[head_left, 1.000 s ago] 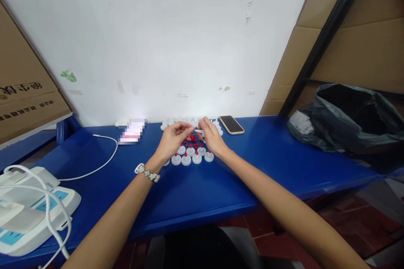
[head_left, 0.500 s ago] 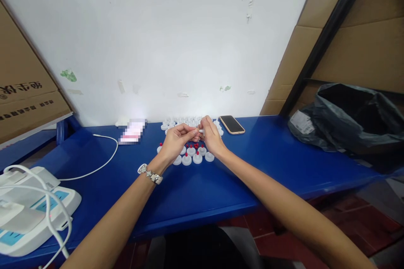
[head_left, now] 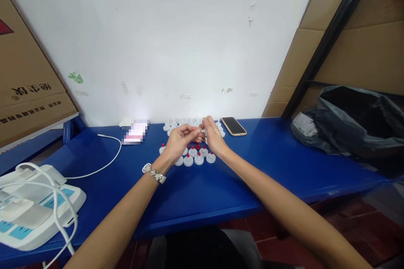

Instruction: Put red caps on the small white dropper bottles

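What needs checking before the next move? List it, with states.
1. Left hand and right hand meet over the white caps: ok.
2. Small white piece pinched between the fingertips: ok.
3. Red piece seated in it: cannot tell, fingers hide it.
4. Front-row caps carry red tips: ok.
5. Phone lies apart from the caps: ok.
6. White cable stays clear of both hands: ok.
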{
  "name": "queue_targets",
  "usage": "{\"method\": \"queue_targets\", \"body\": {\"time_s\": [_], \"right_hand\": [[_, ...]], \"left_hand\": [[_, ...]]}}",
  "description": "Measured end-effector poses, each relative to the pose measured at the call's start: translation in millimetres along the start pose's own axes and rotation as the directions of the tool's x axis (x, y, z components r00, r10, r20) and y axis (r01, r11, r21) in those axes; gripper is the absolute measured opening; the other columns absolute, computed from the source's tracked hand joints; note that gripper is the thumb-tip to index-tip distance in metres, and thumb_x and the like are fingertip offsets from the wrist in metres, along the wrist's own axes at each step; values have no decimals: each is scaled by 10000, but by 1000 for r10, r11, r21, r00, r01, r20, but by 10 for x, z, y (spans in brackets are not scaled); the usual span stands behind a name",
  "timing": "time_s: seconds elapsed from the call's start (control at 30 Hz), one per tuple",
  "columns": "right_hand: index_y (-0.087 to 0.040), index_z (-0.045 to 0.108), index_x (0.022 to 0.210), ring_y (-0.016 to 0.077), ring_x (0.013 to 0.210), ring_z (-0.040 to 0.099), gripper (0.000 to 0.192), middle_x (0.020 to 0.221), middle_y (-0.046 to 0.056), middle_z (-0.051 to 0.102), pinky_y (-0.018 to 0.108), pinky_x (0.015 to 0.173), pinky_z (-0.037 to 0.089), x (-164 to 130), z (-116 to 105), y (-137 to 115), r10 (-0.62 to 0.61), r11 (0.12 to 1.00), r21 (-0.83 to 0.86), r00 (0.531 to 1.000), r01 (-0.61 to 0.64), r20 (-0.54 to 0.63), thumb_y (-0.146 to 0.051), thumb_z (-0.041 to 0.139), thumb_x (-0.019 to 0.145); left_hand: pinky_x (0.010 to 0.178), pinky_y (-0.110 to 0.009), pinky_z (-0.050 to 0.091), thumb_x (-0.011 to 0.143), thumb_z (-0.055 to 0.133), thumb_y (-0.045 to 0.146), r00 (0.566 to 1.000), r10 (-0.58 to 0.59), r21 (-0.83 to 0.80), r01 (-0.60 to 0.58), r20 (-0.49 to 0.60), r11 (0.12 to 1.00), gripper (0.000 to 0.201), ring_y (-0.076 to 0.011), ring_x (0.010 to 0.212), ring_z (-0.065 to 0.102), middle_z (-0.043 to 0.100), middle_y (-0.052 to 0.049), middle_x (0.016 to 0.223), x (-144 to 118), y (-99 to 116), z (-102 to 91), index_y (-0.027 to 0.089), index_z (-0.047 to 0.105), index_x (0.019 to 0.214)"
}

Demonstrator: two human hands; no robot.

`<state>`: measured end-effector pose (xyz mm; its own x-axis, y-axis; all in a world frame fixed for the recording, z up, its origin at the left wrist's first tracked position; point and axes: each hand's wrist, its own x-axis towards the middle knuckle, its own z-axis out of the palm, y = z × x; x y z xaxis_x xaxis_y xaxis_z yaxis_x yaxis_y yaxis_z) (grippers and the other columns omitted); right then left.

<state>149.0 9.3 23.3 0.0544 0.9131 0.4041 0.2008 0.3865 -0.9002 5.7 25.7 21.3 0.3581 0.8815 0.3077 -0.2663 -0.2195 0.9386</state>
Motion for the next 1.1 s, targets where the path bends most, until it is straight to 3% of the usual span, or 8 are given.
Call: {"method": "queue_targets", "body": {"time_s": [0.13,0.23,0.47,0.57,0.73,0.9,1.0,1.1], "right_hand": [[-216,490,745,147,706,494,403,741,1,534,276,667,445,55,-150,-73,-113,985,-109,973,137,200,-573,444,926],[-187,617,785,150,714,526,365,767,17,612,285,680,437,86,-256,-86,-111,978,-133,940,161,324,-533,553,883],[-165,704,835,131,646,503,237,724,8,614,271,634,400,320,-396,104,-103,901,-408,986,149,131,-395,659,801],[-161,699,830,135,642,548,139,694,6,647,264,640,401,441,-386,217,-53,838,-530,985,133,163,-276,633,787],[-195,734,861,189,831,637,150,854,37,740,327,838,380,617,-281,336,33,603,-785,979,142,203,-271,623,795],[-196,725,911,222,923,633,184,871,49,739,401,943,305,670,-254,327,138,500,-853,959,148,247,-307,614,816],[-196,691,1044,243,970,615,293,887,64,726,409,933,312,544,-328,226,85,495,-850,964,180,254,-385,585,848],[-195,712,978,288,1021,594,314,992,111,707,426,926,324,380,-396,102,39,405,-860,934,310,355,-445,618,813]], "left_hand": [[782,-307,571,722,814,376,996,78,71,-75,-37,995,306,-143,717,689,739,-30,774,58,118,-93,146,706,892],[769,-313,570,733,802,395,995,94,163,-86,-40,983,300,-163,736,690,739,-39,780,81,130,-136,144,711,871],[795,-332,563,820,700,463,984,168,369,-134,-62,920,320,-196,784,705,745,-73,845,104,47,-227,152,692,893],[747,-317,551,857,648,470,983,183,528,-139,-32,838,313,-204,773,701,744,-70,836,83,48,-254,161,696,882],[736,-298,522,891,597,437,977,209,715,-175,42,677,283,-185,753,681,744,-43,831,27,73,-225,177,710,885],[753,-299,525,906,573,427,976,193,742,-201,97,639,279,-185,766,682,747,-40,842,3,75,-205,182,706,903],[756,-301,525,910,568,418,975,195,750,-207,105,629,269,-188,778,683,745,-39,849,0,78,-203,183,700,900],[768,-301,520,909,569,400,972,208,756,-219,111,616,255,-182,780,675,741,-37,859,1,82,-184,181,697,886]]}}
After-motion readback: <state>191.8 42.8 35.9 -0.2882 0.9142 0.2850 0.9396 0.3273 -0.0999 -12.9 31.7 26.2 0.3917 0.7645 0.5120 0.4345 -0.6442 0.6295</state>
